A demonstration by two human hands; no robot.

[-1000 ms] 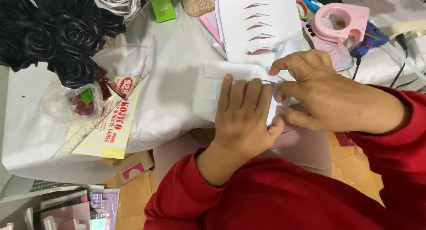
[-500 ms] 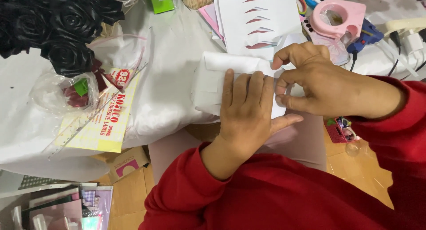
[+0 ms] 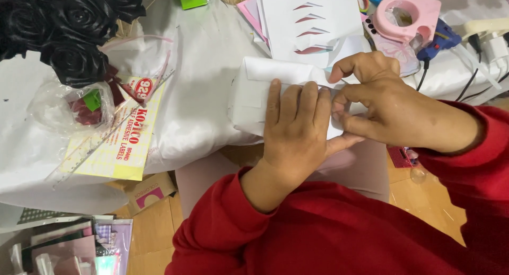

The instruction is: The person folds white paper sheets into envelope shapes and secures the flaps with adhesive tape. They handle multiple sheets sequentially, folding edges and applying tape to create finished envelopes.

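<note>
Packet: a white wrapped packet (image 3: 254, 97) is lying on the white sheet (image 3: 201, 94), just below the cut paper (image 3: 313, 20).
Left hand: the left hand (image 3: 297, 132) is pressing flat on the packet, fingers together.
Right hand: the right hand (image 3: 382, 102) is pinching the packet's right end, fingertips clamped.
Dispenser: a pink tape dispenser (image 3: 405, 15) is sitting right of the cut paper.
Roses: black roses (image 3: 63, 25) are lying far left.

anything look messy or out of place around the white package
Nothing looks spilled or broken. The left hand lies flat on the white package, and the right hand pinches its end. The yellow label sheet sits askew, hanging past the table edge, and the white sheet has several slits cut in it.
</note>
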